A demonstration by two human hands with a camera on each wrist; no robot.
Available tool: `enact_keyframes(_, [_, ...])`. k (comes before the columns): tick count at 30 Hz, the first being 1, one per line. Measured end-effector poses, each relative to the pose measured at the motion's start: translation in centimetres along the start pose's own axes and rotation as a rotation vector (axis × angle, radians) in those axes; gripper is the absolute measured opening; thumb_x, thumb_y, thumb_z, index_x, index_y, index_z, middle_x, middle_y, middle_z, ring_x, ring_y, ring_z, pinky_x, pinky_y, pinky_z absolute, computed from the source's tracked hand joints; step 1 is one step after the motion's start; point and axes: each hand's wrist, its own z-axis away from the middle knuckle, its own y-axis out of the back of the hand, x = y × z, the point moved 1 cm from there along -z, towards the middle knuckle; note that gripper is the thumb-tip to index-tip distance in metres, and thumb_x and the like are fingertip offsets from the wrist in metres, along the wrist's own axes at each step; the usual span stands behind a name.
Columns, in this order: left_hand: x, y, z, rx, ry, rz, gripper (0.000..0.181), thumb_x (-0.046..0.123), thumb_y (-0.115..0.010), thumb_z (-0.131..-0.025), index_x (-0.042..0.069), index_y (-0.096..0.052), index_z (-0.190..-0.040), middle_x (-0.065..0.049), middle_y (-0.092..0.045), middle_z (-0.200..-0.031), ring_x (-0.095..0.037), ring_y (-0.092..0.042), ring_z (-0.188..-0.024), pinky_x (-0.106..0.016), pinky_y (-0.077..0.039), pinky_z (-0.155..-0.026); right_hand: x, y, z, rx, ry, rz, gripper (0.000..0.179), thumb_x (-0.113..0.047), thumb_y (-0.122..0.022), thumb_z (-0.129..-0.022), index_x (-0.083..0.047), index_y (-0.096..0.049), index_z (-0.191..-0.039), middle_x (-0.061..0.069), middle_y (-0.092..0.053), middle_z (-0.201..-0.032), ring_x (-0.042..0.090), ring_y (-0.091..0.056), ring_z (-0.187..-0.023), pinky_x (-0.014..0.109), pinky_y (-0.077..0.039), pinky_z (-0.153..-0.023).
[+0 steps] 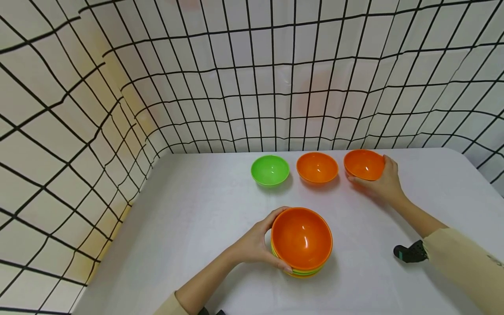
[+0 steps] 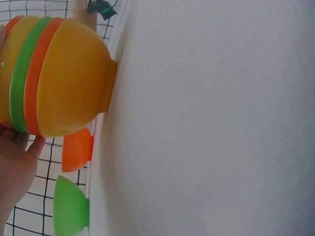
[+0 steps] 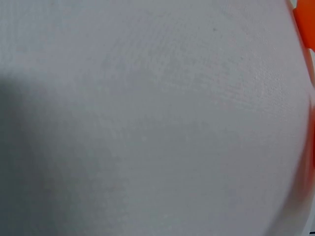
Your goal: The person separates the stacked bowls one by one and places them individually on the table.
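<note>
In the head view, my left hand (image 1: 260,243) holds the side of a stack of nested bowls (image 1: 302,238), thumb in front and fingers behind. An orange bowl is on top; yellow, green and orange rims alternate below it in the left wrist view, down to a yellow bowl (image 2: 76,78) at the bottom. At the back right, my right hand (image 1: 383,181) grips an orange bowl (image 1: 363,165) by its right side, thumb along the front. Only a sliver of orange shows at the edge of the right wrist view.
A green bowl (image 1: 270,170) and another orange bowl (image 1: 317,168) stand in a row at the back of the white table (image 1: 189,218), left of the right hand's bowl. Black-gridded white cloth (image 1: 260,78) rises behind and along the left.
</note>
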Motion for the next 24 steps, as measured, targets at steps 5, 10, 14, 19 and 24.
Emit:
enact_keyframes(5, [1.9, 0.3, 0.1, -0.004, 0.023, 0.008, 0.105, 0.007, -0.088, -0.057, 0.017, -0.027, -0.141, 0.002, -0.043, -0.138, -0.012, -0.04, -0.126, -0.033, -0.033, -0.107, 0.0, 0.1, -0.1, -0.003, 0.015, 0.014, 0.111, -0.036, -0.076, -0.072, 0.008, -0.001, -0.143, 0.033, -0.009, -0.142, 0.053, -0.025, -0.121, 0.068, -0.029, -0.095])
enact_keyframes(10, [3.3, 0.4, 0.2, -0.009, 0.034, 0.023, 0.102, 0.003, -0.086, -0.057, 0.009, -0.028, -0.14, -0.007, -0.044, -0.137, -0.017, -0.041, -0.126, -0.033, -0.033, -0.107, 0.0, 0.3, -0.1, -0.018, 0.034, 0.017, 0.11, -0.04, -0.072, -0.075, 0.008, 0.001, -0.143, 0.032, -0.005, -0.144, 0.052, -0.019, -0.125, 0.068, -0.024, -0.099])
enact_keyframes(14, [3.3, 0.3, 0.2, -0.009, 0.034, 0.028, 0.102, 0.003, -0.086, -0.057, 0.009, -0.028, -0.14, -0.007, -0.044, -0.137, -0.017, -0.041, -0.126, -0.033, -0.033, -0.107, 0.0, 0.6, 0.4, 0.005, 0.052, 0.009, 0.102, -0.045, -0.063, -0.082, 0.004, 0.0, -0.145, 0.027, -0.001, -0.149, 0.048, -0.012, -0.132, 0.066, -0.017, -0.104])
enact_keyframes(19, [3.4, 0.3, 0.1, -0.012, 0.03, 0.03, 0.101, 0.002, -0.086, -0.058, 0.008, -0.028, -0.14, -0.007, -0.043, -0.137, -0.017, -0.041, -0.126, -0.033, -0.034, -0.106, -0.5, 1.3, 1.0, 0.076, 0.112, 0.003, 0.092, -0.043, -0.06, -0.085, -0.005, -0.005, -0.148, 0.023, -0.007, -0.151, 0.043, -0.009, -0.137, 0.065, -0.011, -0.106])
enact_keyframes(24, [3.3, 0.3, 0.1, -0.007, 0.019, 0.022, 0.1, 0.002, -0.086, -0.058, 0.008, -0.028, -0.14, -0.007, -0.044, -0.137, -0.018, -0.041, -0.126, -0.033, -0.034, -0.106, -1.3, 1.8, 1.4, 0.083, 0.126, -0.017, 0.089, -0.044, -0.058, -0.086, -0.009, -0.006, -0.149, 0.023, -0.009, -0.151, 0.044, -0.011, -0.137, 0.066, -0.01, -0.105])
